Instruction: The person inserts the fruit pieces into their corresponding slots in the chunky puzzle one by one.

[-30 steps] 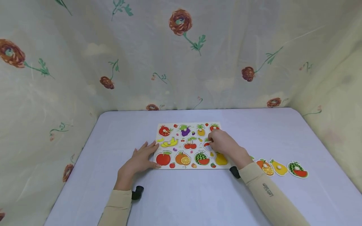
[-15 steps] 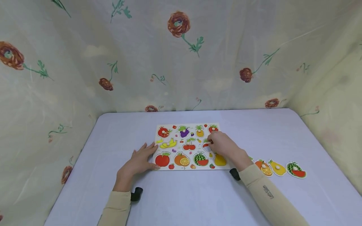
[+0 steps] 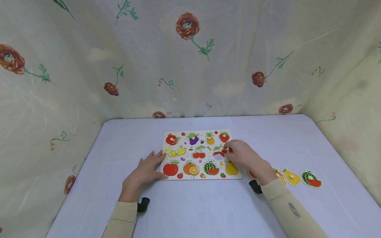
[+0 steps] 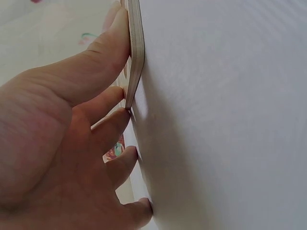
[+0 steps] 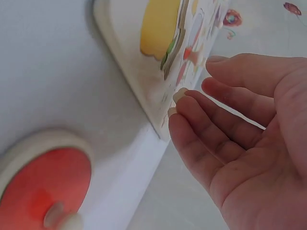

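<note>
A white wooden fruit puzzle board (image 3: pixel 214 178) lies on the table. My left hand (image 3: pixel 145 170) rests at its left edge, fingers spread; in the left wrist view the thumb (image 4: pixel 103 48) lies along the board's edge. My right hand (image 3: pixel 244 157) is over the right side, fingers loosely bent. In the right wrist view nothing sits between thumb and fingers (image 5: pixel 201 153). Just beyond them is a knobbed red-and-pale fruit piece (image 3: pixel 218 153), its kind unclear. A strawberry piece (image 3: pixel 224 136) is behind it, a yellow pear picture (image 3: pixel 231 168) in front.
Right of the board lie loose knobbed pieces: a pear (image 3: pixel 292 177), a watermelon (image 3: pixel 311 179), an orange (image 3: pixel 282 178) partly behind the right wrist, and a red piece (image 5: pixel 48 184). The table (image 3: pixel 190 211) ends against a floral curtain (image 3: pixel 143 59).
My right hand was pinching at the red-and-pale piece; it has let go and drawn back a little to the right, uncovering that piece and the strawberry. My left hand stays put.
</note>
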`<state>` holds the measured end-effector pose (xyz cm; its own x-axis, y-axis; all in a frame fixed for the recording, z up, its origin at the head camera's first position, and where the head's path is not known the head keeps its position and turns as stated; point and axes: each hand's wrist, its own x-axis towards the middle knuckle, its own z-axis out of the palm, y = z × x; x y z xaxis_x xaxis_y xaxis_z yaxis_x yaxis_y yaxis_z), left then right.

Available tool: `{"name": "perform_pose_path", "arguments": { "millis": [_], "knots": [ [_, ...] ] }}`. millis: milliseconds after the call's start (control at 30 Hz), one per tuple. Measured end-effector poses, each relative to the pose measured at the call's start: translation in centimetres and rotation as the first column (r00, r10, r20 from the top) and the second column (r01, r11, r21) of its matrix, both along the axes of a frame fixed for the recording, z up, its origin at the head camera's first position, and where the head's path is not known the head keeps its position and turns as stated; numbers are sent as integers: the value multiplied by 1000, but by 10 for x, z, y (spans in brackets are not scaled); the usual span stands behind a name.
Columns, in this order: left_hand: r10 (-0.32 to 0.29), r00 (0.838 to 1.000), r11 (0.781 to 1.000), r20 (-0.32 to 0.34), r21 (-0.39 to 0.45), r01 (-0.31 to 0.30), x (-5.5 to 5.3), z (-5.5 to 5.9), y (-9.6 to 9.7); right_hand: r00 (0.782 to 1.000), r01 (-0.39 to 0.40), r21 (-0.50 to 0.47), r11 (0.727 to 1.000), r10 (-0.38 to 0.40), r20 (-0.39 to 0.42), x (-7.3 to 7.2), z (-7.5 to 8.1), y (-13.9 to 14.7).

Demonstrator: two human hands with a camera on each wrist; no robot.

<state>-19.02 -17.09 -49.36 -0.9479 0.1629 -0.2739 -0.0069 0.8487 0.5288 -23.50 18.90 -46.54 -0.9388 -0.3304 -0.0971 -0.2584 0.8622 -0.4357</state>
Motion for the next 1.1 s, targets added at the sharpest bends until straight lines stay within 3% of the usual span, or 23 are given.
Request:
{"name": "perform_pose_path", "arguments": {
  "millis": [300,1100],
  "knots": [
    [-3,1000,1000,-1,-8,3,1,-2,-1,999,48,-9,999,-48,15,1,-1,19],
    [-4,1000,1000,-11,-5,4,0,-1,0,992,117,19,993,-118,52,24,-1,58]
  ]
}}
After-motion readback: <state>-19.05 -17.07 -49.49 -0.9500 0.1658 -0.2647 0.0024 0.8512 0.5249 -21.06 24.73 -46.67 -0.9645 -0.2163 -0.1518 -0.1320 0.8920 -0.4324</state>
